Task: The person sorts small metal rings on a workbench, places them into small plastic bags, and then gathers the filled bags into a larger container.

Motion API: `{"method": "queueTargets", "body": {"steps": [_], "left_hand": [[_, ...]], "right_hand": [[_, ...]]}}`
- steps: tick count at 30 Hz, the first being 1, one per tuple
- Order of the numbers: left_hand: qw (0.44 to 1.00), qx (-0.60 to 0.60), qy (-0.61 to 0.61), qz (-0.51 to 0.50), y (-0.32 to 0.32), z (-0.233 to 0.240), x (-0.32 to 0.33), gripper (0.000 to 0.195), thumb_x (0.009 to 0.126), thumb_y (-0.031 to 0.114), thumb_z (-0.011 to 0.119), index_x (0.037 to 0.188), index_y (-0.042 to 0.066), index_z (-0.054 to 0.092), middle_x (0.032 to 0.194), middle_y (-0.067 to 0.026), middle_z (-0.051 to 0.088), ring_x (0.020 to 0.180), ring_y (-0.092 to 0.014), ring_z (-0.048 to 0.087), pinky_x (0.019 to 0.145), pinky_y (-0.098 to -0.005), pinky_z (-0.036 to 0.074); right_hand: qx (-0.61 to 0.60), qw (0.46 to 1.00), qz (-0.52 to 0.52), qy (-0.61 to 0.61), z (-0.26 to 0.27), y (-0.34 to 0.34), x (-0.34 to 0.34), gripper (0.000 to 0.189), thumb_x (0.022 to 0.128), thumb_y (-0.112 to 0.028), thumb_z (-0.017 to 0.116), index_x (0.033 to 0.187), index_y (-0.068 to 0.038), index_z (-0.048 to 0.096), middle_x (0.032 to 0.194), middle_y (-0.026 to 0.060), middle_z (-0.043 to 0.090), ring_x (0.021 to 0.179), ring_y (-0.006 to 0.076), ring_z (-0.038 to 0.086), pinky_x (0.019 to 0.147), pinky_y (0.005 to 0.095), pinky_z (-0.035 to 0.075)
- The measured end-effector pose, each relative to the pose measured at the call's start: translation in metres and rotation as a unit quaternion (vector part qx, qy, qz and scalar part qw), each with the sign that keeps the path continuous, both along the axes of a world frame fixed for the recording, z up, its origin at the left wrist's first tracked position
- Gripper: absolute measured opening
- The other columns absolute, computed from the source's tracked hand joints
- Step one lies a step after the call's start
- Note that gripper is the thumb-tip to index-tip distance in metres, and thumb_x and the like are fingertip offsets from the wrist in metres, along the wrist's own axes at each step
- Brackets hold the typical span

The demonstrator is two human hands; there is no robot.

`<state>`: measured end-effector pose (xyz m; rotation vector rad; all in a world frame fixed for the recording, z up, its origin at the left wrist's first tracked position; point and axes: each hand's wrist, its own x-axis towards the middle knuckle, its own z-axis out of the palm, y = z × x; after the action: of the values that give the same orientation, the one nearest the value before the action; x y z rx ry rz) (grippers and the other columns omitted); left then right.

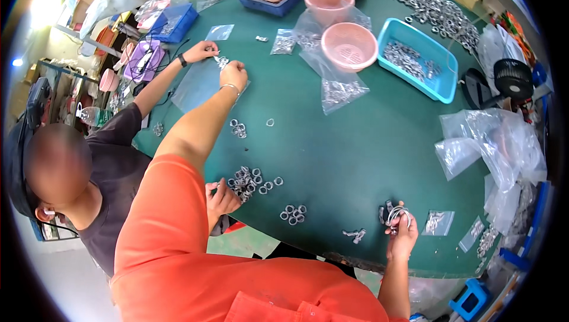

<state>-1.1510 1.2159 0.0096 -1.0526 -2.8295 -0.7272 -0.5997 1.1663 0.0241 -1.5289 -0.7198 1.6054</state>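
My left hand (233, 75) reaches far across the table, its fingers curled beside a small cluster of silvery metal pieces (222, 62); whether it grips any of them is hidden. A co-worker's hand touches the same cluster from the other side. Under both lies a flat clear plastic bag (193, 86). Near the front edge at right, my right hand (402, 235) holds several thin metal hoops (398, 215). Dark metal pieces (382, 214) are just left of it. Small metal parts (355, 235) and a group of metal rings (293, 214) lie farther left.
The co-worker (111, 166) sits at left, other hand by a ring pile (244, 182). Pink baskets (350, 46), a turquoise tray (451, 70) and a large ring heap (433, 8) stand across the green table (329, 144). Plastic bags (493, 144) and a black fan (513, 77) are at right.
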Motion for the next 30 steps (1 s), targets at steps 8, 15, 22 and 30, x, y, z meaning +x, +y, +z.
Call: {"method": "queueTargets", "body": {"steps": [8,15,22,30], "left_hand": [[0.997,-0.057,0.033,0.028,0.044,-0.021,-0.087,0.025,0.074,0.008,0.050,0.098,0.007,0.059,0.104,-0.0176,0.057,0.099,-0.031,0.055,0.085,-0.0393,0.043],[0.990,-0.060,0.126,0.012,0.090,-0.052,-0.160,0.038,0.073,0.007,0.049,0.109,-0.002,0.048,0.104,-0.0240,0.055,0.099,-0.037,0.053,0.085,-0.0408,0.043],[0.976,-0.180,0.109,0.058,0.115,-0.078,-0.191,0.032,0.080,0.022,0.048,0.101,-0.001,0.055,0.101,-0.0238,0.058,0.095,-0.038,0.056,0.085,-0.0423,0.043],[0.810,-0.145,-0.185,-0.537,0.103,0.121,-0.090,0.012,0.082,0.015,0.062,0.079,0.003,0.061,0.073,-0.0055,0.062,0.069,-0.010,0.058,0.062,-0.0239,0.044]], "right_hand": [[-0.006,0.999,0.002,-0.039,0.003,-0.011,-0.002,0.014,0.090,-0.017,0.047,0.092,-0.004,0.052,0.062,0.0014,0.054,0.051,0.0094,0.050,0.042,0.0204,0.040],[0.044,0.992,-0.055,-0.101,0.002,-0.021,0.011,0.015,0.088,-0.020,0.050,0.087,-0.005,0.051,0.058,0.0008,0.051,0.048,0.0089,0.046,0.041,0.0204,0.036],[0.020,0.991,-0.046,-0.125,0.008,-0.029,0.003,0.016,0.087,-0.018,0.053,0.091,-0.002,0.051,0.059,0.0045,0.055,0.048,0.0118,0.050,0.044,0.0223,0.041],[0.030,0.989,-0.041,-0.137,0.012,-0.030,-0.010,0.015,0.087,-0.017,0.053,0.090,-0.002,0.051,0.058,0.0052,0.055,0.047,0.0125,0.050,0.045,0.0233,0.042]]}}
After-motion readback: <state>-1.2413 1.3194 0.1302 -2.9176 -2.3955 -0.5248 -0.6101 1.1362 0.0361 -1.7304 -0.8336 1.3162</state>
